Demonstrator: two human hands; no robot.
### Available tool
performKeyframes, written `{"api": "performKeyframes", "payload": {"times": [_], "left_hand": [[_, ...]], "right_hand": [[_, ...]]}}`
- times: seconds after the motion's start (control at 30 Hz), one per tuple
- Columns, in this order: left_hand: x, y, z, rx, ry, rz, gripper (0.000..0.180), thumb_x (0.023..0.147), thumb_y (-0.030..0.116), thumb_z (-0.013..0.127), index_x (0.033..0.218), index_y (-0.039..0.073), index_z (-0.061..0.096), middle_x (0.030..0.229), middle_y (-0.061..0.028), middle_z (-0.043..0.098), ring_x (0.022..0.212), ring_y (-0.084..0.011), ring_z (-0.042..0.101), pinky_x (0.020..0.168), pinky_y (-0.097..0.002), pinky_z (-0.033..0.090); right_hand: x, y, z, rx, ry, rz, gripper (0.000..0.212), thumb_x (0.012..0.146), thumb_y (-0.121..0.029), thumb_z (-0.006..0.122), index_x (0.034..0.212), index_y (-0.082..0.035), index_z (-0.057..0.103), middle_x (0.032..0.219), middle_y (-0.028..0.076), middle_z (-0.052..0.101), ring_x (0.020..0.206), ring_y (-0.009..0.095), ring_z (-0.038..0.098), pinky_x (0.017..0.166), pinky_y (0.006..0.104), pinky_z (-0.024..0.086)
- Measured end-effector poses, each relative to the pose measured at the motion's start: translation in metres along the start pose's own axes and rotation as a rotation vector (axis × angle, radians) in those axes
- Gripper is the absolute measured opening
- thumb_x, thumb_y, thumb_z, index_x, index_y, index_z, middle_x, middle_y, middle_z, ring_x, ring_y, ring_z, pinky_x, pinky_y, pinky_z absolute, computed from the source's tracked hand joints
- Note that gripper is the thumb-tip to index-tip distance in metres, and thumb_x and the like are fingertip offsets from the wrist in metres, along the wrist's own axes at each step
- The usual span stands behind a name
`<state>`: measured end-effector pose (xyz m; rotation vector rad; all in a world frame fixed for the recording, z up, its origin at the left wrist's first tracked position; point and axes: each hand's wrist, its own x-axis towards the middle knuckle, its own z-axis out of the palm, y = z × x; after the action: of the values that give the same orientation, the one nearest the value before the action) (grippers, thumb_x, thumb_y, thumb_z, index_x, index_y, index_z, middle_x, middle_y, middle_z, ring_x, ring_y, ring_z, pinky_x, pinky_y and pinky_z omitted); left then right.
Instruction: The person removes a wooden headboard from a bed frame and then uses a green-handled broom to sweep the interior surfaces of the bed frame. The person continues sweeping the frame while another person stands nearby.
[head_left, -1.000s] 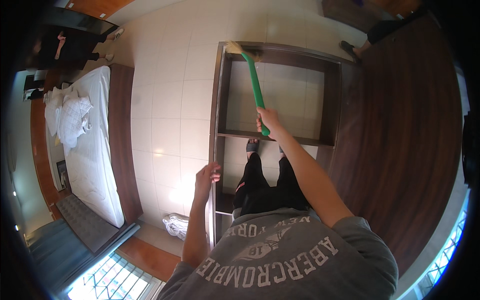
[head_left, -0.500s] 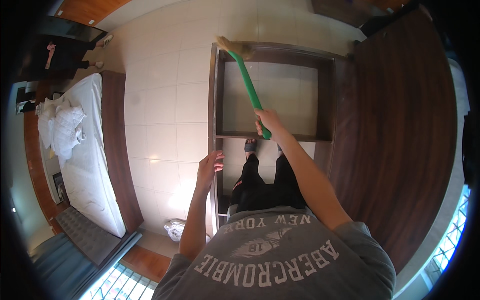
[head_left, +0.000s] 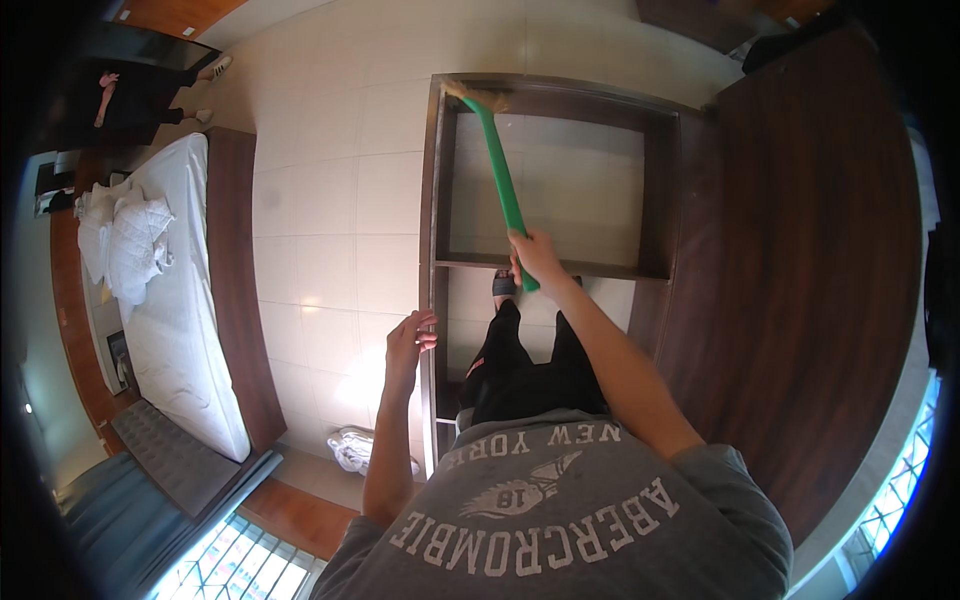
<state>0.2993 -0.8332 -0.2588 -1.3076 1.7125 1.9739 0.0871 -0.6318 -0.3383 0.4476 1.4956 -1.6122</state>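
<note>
My right hand (head_left: 535, 255) grips the lower end of a green-handled broom (head_left: 500, 170). Its straw head (head_left: 475, 95) rests in the far left corner of a dark wooden shelf frame (head_left: 435, 200) that lies over the tiled floor. My left hand (head_left: 410, 340) hangs with fingers apart and holds nothing. It hovers by the frame's left side board, and I cannot tell if it touches. I stand inside the frame, one sandalled foot (head_left: 505, 285) near its middle shelf board (head_left: 560, 265).
A dark wooden panel (head_left: 800, 270) fills the right side. A bed with a white sheet and crumpled bedding (head_left: 130, 240) stands along the left, with a grey bench (head_left: 170, 455) at its end. Another person (head_left: 130, 85) stands far left. A white bag (head_left: 350, 450) lies on the tiles (head_left: 320, 200).
The broom head has shifted slightly right along the frame's far corner. My right hand stays on the handle; my left hand stays by the side board.
</note>
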Motion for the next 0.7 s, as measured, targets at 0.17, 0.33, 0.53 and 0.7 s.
{"api": "performKeyframes", "payload": {"times": [0.17,0.33,0.53,0.7], "left_hand": [[-0.009,-0.005,0.001,0.026,0.0,-0.009,0.053,0.109,0.04,0.048,0.131,-0.005,0.063,0.119,-0.0133,0.07,0.09,-0.0169,0.065,0.083,-0.0314,0.055],[-0.002,-0.017,0.006,0.006,0.004,-0.025,0.052,0.109,0.04,0.049,0.131,-0.005,0.063,0.118,-0.0134,0.07,0.09,-0.0166,0.065,0.082,-0.0316,0.055],[0.001,0.004,0.019,0.016,0.009,-0.006,0.043,0.109,0.033,0.049,0.128,-0.001,0.067,0.115,-0.0112,0.073,0.084,-0.0129,0.065,0.078,-0.0281,0.055],[-0.012,0.001,0.011,0.039,0.011,-0.016,0.054,0.109,0.041,0.049,0.132,-0.005,0.063,0.119,-0.0128,0.07,0.091,-0.0168,0.065,0.082,-0.0313,0.054]], "right_hand": [[0.027,0.0,-0.028,0.072,-0.088,0.108,0.03,0.102,-0.029,0.061,0.085,-0.008,0.048,0.064,0.004,0.053,0.046,0.014,0.05,0.04,0.0328,0.042],[-0.036,-0.007,-0.03,0.084,-0.039,0.112,0.031,0.102,-0.029,0.064,0.087,-0.008,0.047,0.065,0.005,0.052,0.047,0.013,0.05,0.039,0.0316,0.039],[0.023,-0.015,-0.009,0.104,-0.003,0.071,0.026,0.101,-0.025,0.062,0.086,-0.009,0.051,0.063,0.004,0.05,0.046,0.014,0.05,0.04,0.0324,0.04],[0.033,-0.005,-0.039,-0.054,-0.024,0.164,0.028,0.099,-0.023,0.061,0.081,-0.008,0.047,0.054,0.003,0.045,0.042,0.016,0.049,0.039,0.0344,0.04]]}}
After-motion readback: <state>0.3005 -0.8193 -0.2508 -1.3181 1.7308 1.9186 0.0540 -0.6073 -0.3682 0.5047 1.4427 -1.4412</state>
